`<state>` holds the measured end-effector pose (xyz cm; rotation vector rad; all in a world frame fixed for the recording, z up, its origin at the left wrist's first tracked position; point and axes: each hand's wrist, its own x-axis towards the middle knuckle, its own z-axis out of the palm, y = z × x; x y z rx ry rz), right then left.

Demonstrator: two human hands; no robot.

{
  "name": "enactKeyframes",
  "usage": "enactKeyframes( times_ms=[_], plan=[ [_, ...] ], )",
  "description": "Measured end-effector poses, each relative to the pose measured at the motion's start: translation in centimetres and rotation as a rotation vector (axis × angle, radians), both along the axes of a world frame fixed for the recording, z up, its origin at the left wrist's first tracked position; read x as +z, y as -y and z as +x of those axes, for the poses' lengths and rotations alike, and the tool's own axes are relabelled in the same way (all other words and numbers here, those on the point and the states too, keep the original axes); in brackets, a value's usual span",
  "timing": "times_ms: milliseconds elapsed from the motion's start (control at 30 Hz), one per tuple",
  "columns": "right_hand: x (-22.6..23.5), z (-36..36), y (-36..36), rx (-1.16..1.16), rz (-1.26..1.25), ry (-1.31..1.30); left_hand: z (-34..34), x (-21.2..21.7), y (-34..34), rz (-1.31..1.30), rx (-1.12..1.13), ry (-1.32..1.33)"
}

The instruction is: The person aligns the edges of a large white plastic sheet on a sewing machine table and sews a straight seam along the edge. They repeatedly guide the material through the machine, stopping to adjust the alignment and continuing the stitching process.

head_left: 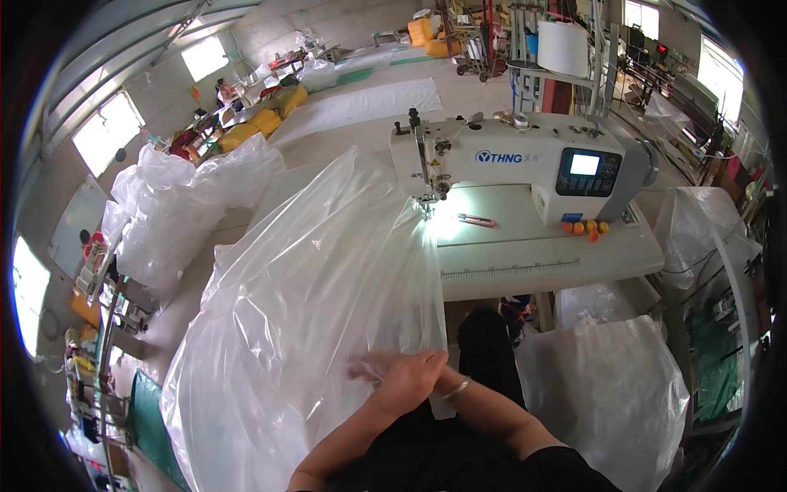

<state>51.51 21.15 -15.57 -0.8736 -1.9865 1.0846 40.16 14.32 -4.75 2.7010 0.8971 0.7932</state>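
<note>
A large clear plastic sheet [279, 320] hangs over the table's left side, gathered toward the needle of a white sewing machine [500, 156]. My left hand [414, 379] is closed at the sheet's near right edge, in front of my lap. It crosses over my right hand [370, 366], which reaches left against the plastic. Motion smears the right hand's fingers, so their grip cannot be made out. A bracelet [457, 388] circles my right wrist. The machine's lamp lights the bed, where a small red-handled cutter [477, 220] lies beside the needle.
Several small orange balls [592, 228] sit on the machine bed below the control panel. More plastic [602, 394] hangs at my right, and a crumpled plastic heap [176, 213] stands at the left. A white thread cone [563, 49] rises behind the machine. Another person [225, 92] is far back left.
</note>
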Motion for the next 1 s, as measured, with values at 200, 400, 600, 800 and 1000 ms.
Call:
enactKeyframes(
  times_ms=[200,400,600,800,1000],
  plan=[
    [6.7,6.7,-2.6,-0.686,-0.128,0.01,-1.2,-1.2,0.2,-0.067,-0.006,-0.011],
    [9.3,6.2,-10.3,-0.778,0.281,0.623,-1.4,-0.8,-0.4,-0.066,-0.062,-0.001],
    [9.0,3.2,-7.2,-0.68,0.242,0.752,-3.5,-1.5,-2.3,-0.038,-0.059,0.075],
    [9.1,3.4,-9.3,-0.711,0.226,0.709,-3.9,-1.2,-5.5,-0.102,-0.033,-0.049],
    [8.5,3.5,-13.3,-0.784,0.21,0.709,-3.3,-0.7,-9.0,-0.222,0.06,0.053]
  ],
)
